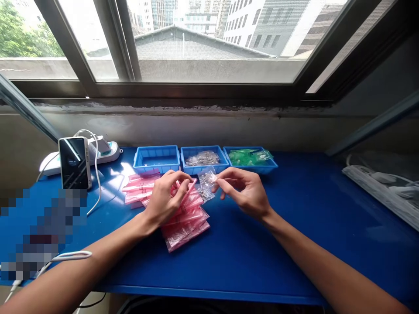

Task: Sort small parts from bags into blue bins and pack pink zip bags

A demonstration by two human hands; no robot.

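Note:
My left hand [168, 194] is closed, thumb and forefinger pinching the edge of a pink plastic bag above a pile of pink bags [185, 233]. More pink bags [139, 189] lie just to its left. My right hand [244, 189] pinches a small clear plastic bag [207, 176] by its right side, close to the pink bag. What the clear bag contains is too small to make out. Beneath it, another clear bag with small silvery pieces [206, 194] lies on the table.
Three blue trays line the back: a left tray [157, 168], a middle one with silvery metal pieces [203, 158], and a right one with green bags [248, 157]. A phone [75, 163], a power strip [113, 152] and white cables stand left. Another strip [379, 192] lies right.

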